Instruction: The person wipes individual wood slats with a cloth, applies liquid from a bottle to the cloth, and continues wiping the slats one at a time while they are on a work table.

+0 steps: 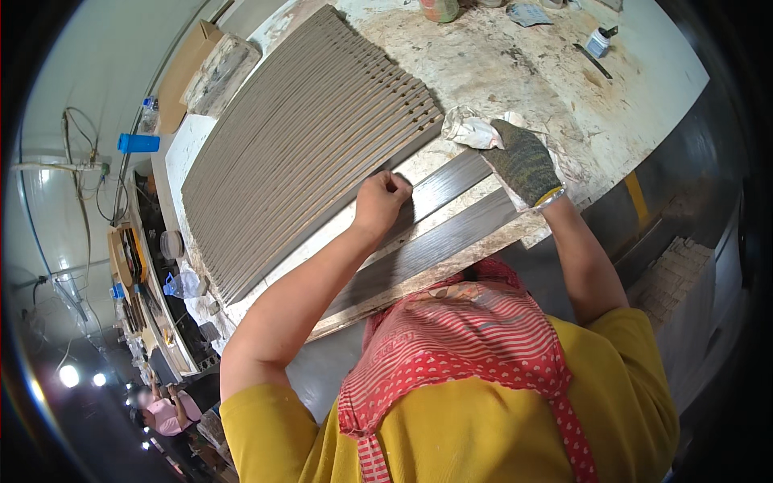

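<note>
Two grey wood-grain strips lie side by side near the table's close edge: the farther strip (447, 182) and the nearer strip (439, 235). My bare left hand (382, 206) is closed, its fingers curled over the farther strip; whether anything is inside them is hidden. A dark knitted glove with a yellow cuff covers my right hand (523, 163). It grips a crumpled white cloth (471, 129) at the right end of the farther strip. Just beyond my left hand, a long row of similar strips (298, 145) stands packed closely together.
The stained white table (515, 72) carries a small bottle (598, 43) and a thin dark blade-like tool (593, 61) at far right. A jar (440, 8) stands at the back. A blue cup (138, 143) is at left. Another person (171, 412) is in the lower left background.
</note>
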Tool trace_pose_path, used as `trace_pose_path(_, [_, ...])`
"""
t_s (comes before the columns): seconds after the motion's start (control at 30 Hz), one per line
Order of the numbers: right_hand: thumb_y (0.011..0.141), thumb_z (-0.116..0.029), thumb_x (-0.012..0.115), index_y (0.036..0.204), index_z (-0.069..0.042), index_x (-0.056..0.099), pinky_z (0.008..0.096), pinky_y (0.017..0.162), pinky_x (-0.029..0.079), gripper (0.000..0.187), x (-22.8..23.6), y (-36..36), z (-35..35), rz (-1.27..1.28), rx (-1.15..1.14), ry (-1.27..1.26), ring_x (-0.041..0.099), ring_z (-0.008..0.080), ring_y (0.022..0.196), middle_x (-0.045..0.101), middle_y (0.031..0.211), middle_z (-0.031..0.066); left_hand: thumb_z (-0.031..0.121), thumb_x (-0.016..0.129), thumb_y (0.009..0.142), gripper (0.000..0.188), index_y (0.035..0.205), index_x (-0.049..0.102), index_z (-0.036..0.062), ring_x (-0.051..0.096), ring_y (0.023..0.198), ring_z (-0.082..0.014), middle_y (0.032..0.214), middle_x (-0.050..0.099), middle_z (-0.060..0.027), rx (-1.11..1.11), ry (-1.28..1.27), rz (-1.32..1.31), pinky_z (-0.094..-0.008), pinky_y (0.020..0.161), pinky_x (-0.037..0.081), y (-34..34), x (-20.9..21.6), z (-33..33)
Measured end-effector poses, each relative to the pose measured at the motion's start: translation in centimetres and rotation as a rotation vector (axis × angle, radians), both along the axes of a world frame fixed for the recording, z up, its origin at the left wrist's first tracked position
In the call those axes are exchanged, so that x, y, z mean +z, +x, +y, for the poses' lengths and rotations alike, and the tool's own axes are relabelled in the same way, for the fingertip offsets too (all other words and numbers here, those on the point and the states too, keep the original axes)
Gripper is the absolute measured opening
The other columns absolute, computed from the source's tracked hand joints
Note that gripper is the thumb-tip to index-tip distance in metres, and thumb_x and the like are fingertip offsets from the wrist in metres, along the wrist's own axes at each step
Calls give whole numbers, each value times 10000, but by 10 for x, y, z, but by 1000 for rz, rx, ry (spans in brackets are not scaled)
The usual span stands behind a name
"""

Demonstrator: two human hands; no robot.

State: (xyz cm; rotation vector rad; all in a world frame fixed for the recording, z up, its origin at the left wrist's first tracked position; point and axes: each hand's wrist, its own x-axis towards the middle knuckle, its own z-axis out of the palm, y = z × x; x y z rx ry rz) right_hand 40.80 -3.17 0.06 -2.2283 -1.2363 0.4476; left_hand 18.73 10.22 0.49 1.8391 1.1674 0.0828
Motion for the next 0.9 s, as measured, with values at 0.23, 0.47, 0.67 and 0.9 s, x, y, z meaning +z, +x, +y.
trace_pose_path(0.23, [867, -326, 571, 1213, -22, 557, 432, 896, 457, 461, 1, 2, 1, 31, -14, -71, 591, 366, 1015, 618, 1085, 237, 130, 654, 789, 125, 781, 627, 8, 627, 705, -268, 752, 655, -143, -67, 55, -40, -349, 696, 483, 46, -1, -9])
trace_pose_path(0.47, [827, -329, 608, 1153, -21, 587, 423, 862, 473, 449, -2, -3, 5, -31, -46, 15, 605, 369, 971, 640, 1028, 223, 101, 647, 835, 105, 835, 622, -1, 592, 744, -128, 771, 647, -61, -83, 10, 8, -265, 726, 476, 44, 0, -3])
trace_pose_path(0.67, [792, -311, 683, 991, -36, 646, 351, 691, 490, 342, 16, 37, -7, 547, -229, 113, 616, 236, 708, 673, 852, 150, 146, 459, 974, 240, 1120, 572, -7, 613, 858, -170, 852, 647, -81, 42, 194, -247, -284, 827, 460, -51, 17, -8])
trace_pose_path(0.9, [910, -250, 566, 1137, -98, 597, 355, 921, 452, 275, 7, -114, 6, -179, 465, 533, 580, 225, 1041, 610, 1120, 98, 292, 589, 863, 559, 1347, 432, 61, 320, 1324, -335, 1436, 354, -147, -384, 620, 175, -465, 1084, 227, -140, 2, -26])
